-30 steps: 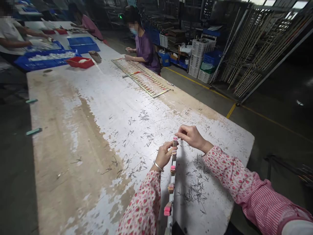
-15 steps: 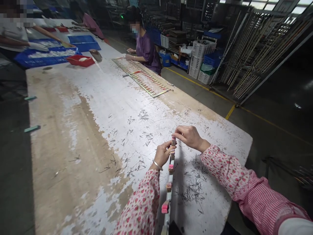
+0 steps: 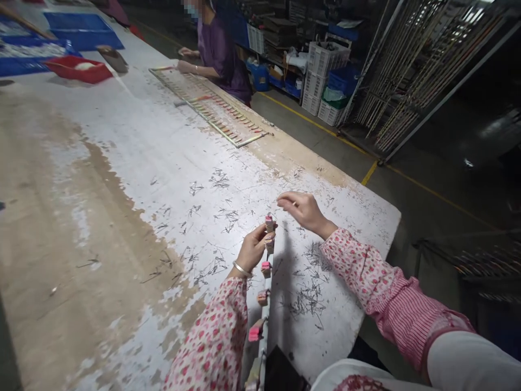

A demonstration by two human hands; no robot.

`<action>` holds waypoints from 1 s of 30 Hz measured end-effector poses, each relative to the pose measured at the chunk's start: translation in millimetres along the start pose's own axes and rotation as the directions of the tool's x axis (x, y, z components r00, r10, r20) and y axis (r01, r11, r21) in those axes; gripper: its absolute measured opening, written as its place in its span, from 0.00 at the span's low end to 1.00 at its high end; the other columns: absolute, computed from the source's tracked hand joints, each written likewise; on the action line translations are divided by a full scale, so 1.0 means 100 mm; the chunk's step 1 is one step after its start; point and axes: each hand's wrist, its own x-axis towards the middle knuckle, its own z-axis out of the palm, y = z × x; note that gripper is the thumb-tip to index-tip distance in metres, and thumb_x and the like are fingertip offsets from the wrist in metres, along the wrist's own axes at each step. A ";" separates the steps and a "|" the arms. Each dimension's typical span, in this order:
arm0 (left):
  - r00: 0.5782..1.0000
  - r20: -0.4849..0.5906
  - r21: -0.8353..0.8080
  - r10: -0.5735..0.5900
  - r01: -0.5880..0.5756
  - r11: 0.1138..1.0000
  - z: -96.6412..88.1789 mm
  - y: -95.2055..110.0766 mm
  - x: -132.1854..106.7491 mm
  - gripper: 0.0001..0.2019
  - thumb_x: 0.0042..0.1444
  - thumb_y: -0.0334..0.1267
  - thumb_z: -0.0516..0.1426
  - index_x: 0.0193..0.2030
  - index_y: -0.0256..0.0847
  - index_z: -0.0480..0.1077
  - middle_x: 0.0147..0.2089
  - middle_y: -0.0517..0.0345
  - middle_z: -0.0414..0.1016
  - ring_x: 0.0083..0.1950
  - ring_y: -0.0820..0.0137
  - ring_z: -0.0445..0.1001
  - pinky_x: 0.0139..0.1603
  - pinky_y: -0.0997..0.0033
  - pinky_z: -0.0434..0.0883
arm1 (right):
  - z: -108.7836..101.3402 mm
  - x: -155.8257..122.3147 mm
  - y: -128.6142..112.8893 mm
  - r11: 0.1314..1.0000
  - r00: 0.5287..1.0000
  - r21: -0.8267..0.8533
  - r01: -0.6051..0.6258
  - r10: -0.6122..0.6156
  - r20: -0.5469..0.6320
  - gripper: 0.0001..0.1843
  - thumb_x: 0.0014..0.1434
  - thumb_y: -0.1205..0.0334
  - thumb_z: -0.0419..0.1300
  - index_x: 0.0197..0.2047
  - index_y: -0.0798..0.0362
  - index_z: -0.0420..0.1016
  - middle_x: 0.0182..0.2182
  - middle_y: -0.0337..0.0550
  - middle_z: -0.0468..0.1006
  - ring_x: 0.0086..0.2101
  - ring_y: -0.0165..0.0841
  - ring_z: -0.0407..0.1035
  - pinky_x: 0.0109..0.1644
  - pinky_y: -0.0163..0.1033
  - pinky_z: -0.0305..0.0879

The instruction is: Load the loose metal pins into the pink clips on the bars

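A narrow pale bar (image 3: 264, 315) runs away from me, with several small pink and tan blocks (image 3: 255, 331) along its upper side. My left hand (image 3: 253, 250) is closed round the bar near its far end, thumb and fingers beside the blocks there. A pink-topped block (image 3: 269, 220) stands just beyond the left fingertips. To the right of that end and apart from it, my right hand (image 3: 305, 212) hovers above the table, thumb against bent fingers. Whether anything small is pinched in it, I cannot make out. Short dark wire bits (image 3: 307, 298) lie scattered below.
Farther along the worn white table (image 3: 134, 228) lies a rectangular frame (image 3: 215, 126) with rows of small pegs. A co-worker in purple (image 3: 223, 60) sits behind it. A red tray (image 3: 81, 70) and blue trays (image 3: 81, 31) stand far left. Racked rods (image 3: 411, 81) lean beyond the table.
My right hand has come off the block at the bar's far end and is now apart from it. The left hand keeps its hold. The whole view has shifted right and down.
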 end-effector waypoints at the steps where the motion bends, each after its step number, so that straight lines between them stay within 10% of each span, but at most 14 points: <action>1: 1.000 0.002 -0.043 -0.020 0.020 0.999 0.00 0.01 -0.03 0.26 0.51 0.50 0.58 0.52 0.34 0.72 0.51 0.45 0.76 0.52 0.56 0.72 0.53 0.60 0.67 | 0.03 -0.06 0.17 0.991 0.991 0.001 -0.135 0.135 -0.011 0.16 0.67 0.55 0.48 0.43 0.54 0.73 0.37 0.42 0.78 0.36 0.28 0.72 0.41 0.31 0.63; 4: 0.997 -0.054 -0.159 -0.046 0.037 0.987 -0.02 0.05 -0.17 0.29 0.53 0.51 0.59 0.57 0.35 0.67 0.58 0.43 0.71 0.60 0.55 0.66 0.59 0.58 0.63 | 0.18 -0.33 0.77 0.861 0.867 -0.150 -0.486 0.497 0.043 0.12 0.63 0.60 0.53 0.37 0.56 0.75 0.31 0.41 0.78 0.32 0.29 0.72 0.37 0.31 0.63; 10: 0.985 -0.117 -0.208 -0.123 0.096 0.973 -0.07 0.11 -0.55 0.21 0.58 0.51 0.56 0.51 0.39 0.68 0.55 0.48 0.71 0.55 0.60 0.70 0.56 0.61 0.66 | 0.67 -0.77 1.54 0.778 0.781 -0.274 -0.565 0.612 0.127 0.08 0.56 0.63 0.59 0.38 0.55 0.76 0.36 0.45 0.78 0.39 0.33 0.70 0.42 0.33 0.62; 30: 0.990 -0.061 -0.148 -0.126 0.116 0.982 -0.07 0.14 -0.62 0.24 0.56 0.54 0.56 0.52 0.39 0.70 0.49 0.51 0.73 0.44 0.66 0.71 0.45 0.68 0.69 | 0.95 -0.99 1.51 0.791 0.751 -0.417 -0.449 0.586 0.304 0.13 0.59 0.61 0.57 0.46 0.57 0.74 0.45 0.50 0.77 0.45 0.34 0.69 0.48 0.35 0.62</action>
